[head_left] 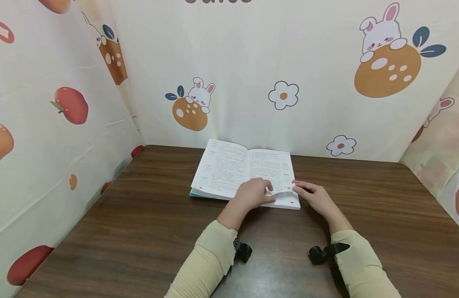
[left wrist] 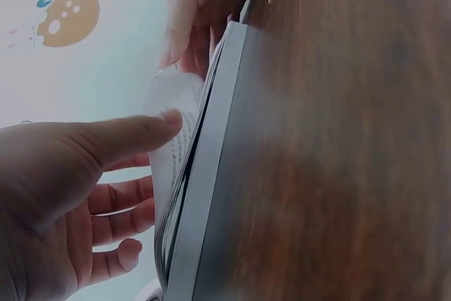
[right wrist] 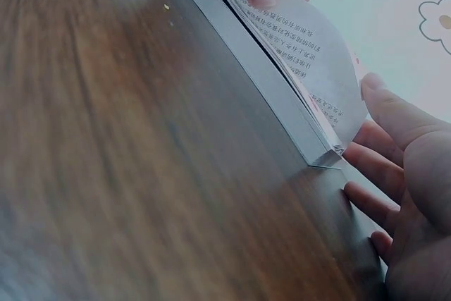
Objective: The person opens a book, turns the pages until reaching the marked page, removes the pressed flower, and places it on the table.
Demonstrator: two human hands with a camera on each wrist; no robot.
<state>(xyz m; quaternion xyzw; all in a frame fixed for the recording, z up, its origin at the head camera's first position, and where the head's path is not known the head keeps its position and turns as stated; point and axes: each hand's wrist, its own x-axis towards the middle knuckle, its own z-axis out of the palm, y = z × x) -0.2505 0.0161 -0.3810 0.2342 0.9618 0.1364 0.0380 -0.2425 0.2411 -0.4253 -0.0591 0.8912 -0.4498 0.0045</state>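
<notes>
An open book (head_left: 229, 165) with printed pages lies on the table near the back. At its lower right, a page (left wrist: 169, 139) is lifted and curls up off the others. My left hand (head_left: 253, 192) reaches over the book's lower edge and holds this page between thumb and fingers, the thumb on its near side. My right hand (head_left: 316, 198) is at the right edge of the book. In the right wrist view, its thumb (right wrist: 377, 89) meets the edge of the same curled page (right wrist: 324, 61); the index finger is mostly hidden there.
The book lies on a dark brown wooden table (head_left: 140, 227). A white curtain (head_left: 244, 54) printed with rabbits, fruit and flowers hangs behind it, and another printed sheet (head_left: 39, 136) hangs on the left. Black wrist cameras are strapped over both pale sleeves (head_left: 211, 256).
</notes>
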